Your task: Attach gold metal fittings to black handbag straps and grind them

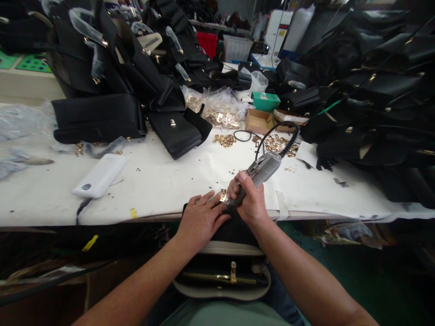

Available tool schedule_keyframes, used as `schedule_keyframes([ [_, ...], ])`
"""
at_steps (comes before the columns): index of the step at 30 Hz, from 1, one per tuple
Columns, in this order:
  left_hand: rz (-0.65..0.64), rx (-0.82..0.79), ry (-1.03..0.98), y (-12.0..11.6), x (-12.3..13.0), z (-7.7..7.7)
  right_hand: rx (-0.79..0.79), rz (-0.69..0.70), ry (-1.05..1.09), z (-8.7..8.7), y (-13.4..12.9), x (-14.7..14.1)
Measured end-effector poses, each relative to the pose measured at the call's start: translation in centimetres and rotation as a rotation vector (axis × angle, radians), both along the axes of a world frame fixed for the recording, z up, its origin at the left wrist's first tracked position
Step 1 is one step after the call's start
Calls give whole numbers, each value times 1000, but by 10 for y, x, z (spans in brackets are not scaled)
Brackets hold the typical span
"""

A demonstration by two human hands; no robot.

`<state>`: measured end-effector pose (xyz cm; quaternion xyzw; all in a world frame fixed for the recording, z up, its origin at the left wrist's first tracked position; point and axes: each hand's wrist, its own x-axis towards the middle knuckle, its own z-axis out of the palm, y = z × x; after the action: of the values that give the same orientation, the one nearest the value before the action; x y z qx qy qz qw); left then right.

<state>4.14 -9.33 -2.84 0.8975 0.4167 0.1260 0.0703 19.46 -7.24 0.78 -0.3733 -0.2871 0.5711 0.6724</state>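
My right hand (249, 197) is wrapped round a grey electric screwdriver (265, 168), whose cable curves up from its far end. The tool slants down to the left, and its tip is near my left fingertips. With fingers stretched out, my left hand (203, 218) lies flat on the black flap of a handbag (222, 246). A small gold metal fitting (223, 195) shows just beyond its fingertips, at the flap's edge. Towards my body the bag gapes, showing a light-coloured lining, a zip and a gold clasp part (233, 271). Whether the tip touches a screw is hidden.
Black handbags (102, 115) are piled at the left, with more (360, 99) heaped at the right. Loose gold fittings (225, 140) lie beyond my hands, beside a cardboard box (258, 120) and a filled plastic bag (224, 108). A white power bank (100, 175) with a cable rests on the left.
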Motion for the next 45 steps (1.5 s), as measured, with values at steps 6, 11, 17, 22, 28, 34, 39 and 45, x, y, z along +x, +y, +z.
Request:
schedule_keyframes([
  [6,-8,-2,-13,0,-1,2,-38,-55,-122,6,6,16],
  [11,-5,22,-19,2,-1,-2,-130,-106,-540,18,30,80],
  [17,-2,49,-42,1,-2,-5,-313,-1,-1538,13,48,146],
  [22,18,47,-63,-2,-6,-8,-371,111,-1889,-18,35,150],
  [28,12,-51,-78,-1,-11,-4,-243,46,-1981,-38,16,148],
  [34,205,-6,-10,-7,-10,9,-231,30,-2026,-41,12,153],
  [39,202,-47,-20,-8,-13,18,-87,-119,-1835,-26,-9,144],
  [45,179,-289,-245,6,-22,27,-44,173,-1031,-12,-77,98],
])
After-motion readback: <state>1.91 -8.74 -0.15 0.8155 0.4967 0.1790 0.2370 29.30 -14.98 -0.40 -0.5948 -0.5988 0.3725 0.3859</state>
